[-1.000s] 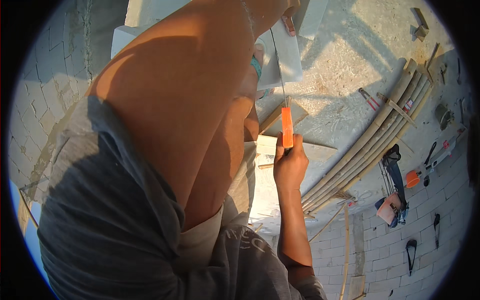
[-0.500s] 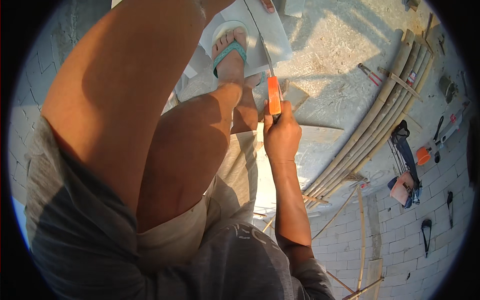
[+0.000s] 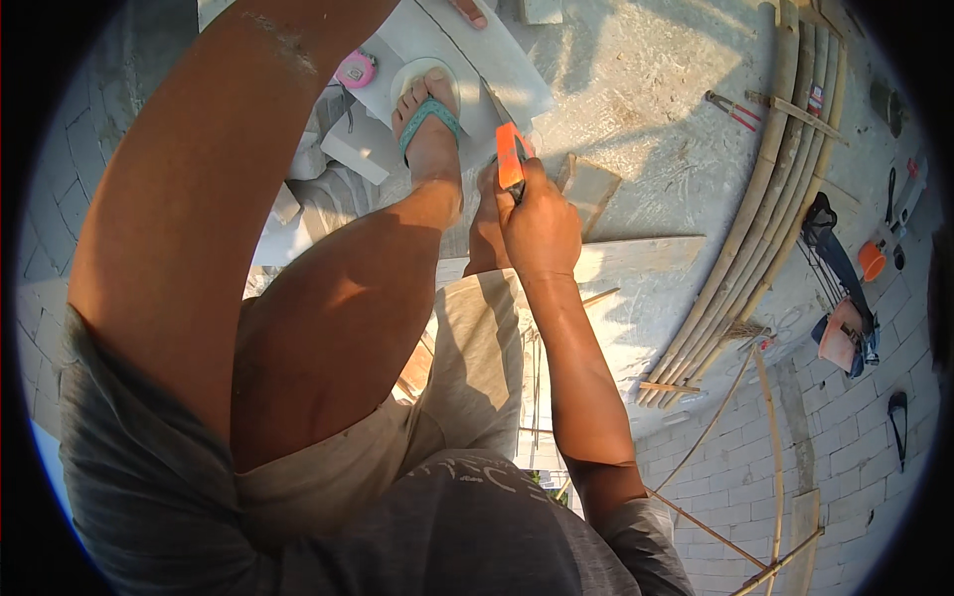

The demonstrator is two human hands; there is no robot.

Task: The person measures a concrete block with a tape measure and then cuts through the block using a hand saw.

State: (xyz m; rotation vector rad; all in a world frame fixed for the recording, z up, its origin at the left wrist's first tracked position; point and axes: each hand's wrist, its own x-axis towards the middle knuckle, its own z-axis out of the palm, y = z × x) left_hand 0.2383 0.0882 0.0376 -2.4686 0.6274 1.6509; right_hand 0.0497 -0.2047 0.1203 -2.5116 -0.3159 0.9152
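My right hand (image 3: pixel 542 223) is closed around the orange handle of a handsaw (image 3: pixel 510 157). Its blade slants into a pale grey block (image 3: pixel 517 74), and a dark cut line continues from it toward the top edge. On that block, at the top of the picture, rest the fingertips of my left hand (image 3: pixel 470 12); they look stretched out, and the rest of the hand is out of frame. My sandalled foot (image 3: pixel 429 119) presses on the block just left of the cut. Most of the blade is hidden in the cut.
A pink tape measure (image 3: pixel 356 70) and a white block offcut (image 3: pixel 363 144) lie left of the foot. To the right are pincers with red handles (image 3: pixel 732 109) and a bundle of bamboo poles (image 3: pixel 750 228). A flat board (image 3: pixel 646 260) lies beyond my right forearm.
My right hand has pushed the saw forward along the cut, so less blade shows near the handle. The view has shifted, bringing the pink tape measure into sight.
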